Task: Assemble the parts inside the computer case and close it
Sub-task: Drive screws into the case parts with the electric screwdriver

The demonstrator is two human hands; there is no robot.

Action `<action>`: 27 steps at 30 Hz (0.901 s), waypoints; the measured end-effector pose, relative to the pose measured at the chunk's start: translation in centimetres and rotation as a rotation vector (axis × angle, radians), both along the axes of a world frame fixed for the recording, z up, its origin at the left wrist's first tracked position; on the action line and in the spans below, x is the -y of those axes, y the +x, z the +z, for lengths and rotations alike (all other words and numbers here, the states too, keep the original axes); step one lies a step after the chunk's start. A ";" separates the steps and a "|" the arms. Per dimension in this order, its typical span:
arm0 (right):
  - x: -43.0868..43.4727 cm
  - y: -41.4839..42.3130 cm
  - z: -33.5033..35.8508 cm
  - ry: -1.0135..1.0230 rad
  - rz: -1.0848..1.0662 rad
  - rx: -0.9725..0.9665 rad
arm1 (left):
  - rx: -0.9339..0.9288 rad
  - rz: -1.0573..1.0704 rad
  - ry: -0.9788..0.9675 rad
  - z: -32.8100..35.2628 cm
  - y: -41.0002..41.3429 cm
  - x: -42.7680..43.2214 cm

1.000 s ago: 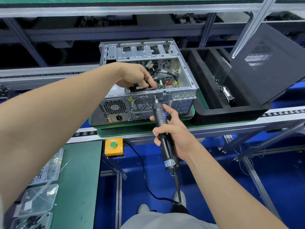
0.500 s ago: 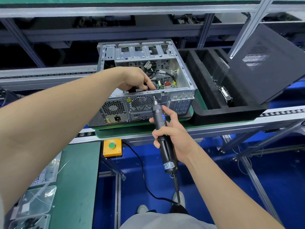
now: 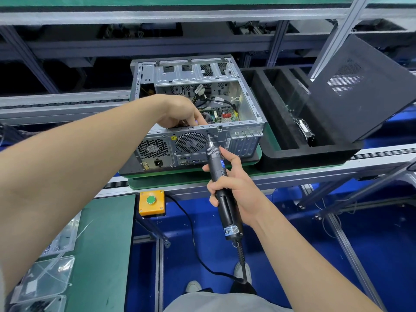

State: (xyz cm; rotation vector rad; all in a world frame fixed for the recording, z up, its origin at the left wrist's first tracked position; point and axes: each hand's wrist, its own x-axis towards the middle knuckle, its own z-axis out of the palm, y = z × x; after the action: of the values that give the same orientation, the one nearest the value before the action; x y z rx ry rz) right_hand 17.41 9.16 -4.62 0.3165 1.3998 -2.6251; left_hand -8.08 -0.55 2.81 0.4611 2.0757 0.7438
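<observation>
- Centre of frame: computer case (image 3: 244,140) lying on its side, open face upward, rear panel with fan grilles and ports toward the camera, circuit board and cables visible inside.
- Beneath it: green pallet (image 3: 260,152) on the conveyor rail.
- From the left edge: left hand (image 3: 180,112) reaching over the rear top rim into the case, fingers bent downward, tips hidden behind the rim; impossible to tell whether holding anything.
- Lower centre: right hand (image 3: 238,190) wrapped round the black electric screwdriver (image 3: 216,164), index finger stretched along the barrel, thumb and remaining fingers curled about the grip.
- Tool tilted up and slightly left, bit tip against the rear panel just under the top rim, right of the round fan grille.
- Black cord (image 3: 241,255) trailing from the tool's lower end toward the bottom of the frame.
- Right of the case: black foam tray (image 3: 292,157) with long slots.
- Upper right: black side panel (image 3: 360,86) with a perforated vent, tilted, lower edge at the tray.
- Below the rail: yellow box with green button (image 3: 151,202).
- Lower left corner: clear plastic trays (image 3: 45,275) beside a green mat (image 3: 105,244).
</observation>
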 end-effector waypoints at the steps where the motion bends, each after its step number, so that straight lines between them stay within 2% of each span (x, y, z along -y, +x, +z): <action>1: 0.0 0.0 0.0 0.002 0.000 0.000 | 0.027 -0.006 -0.007 0.1 0.0 0.1; 6: 0.0 0.2 0.0 0.004 0.000 -0.005 | 0.104 -0.103 -0.026 0.4 0.2 0.6; 11: 0.0 0.4 -0.1 0.000 0.009 -0.010 | 0.011 -0.095 0.000 0.2 0.6 0.6; 16: 0.0 0.4 -0.4 -0.002 -0.002 -0.011 | -0.042 -0.059 0.135 -0.2 0.4 1.5; 22: 0.1 0.1 -1.0 -0.028 -0.044 0.002 | -0.254 -0.157 0.207 -0.4 1.6 1.9; 27: 0.2 0.0 -1.0 -0.039 -0.056 0.008 | -0.469 -0.368 0.355 -0.7 3.2 2.8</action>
State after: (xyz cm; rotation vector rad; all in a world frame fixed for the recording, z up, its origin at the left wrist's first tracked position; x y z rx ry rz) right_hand 17.41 8.98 -5.58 0.3659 1.3548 -2.6890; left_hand -4.89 -3.40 2.14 1.2816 2.1852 0.8373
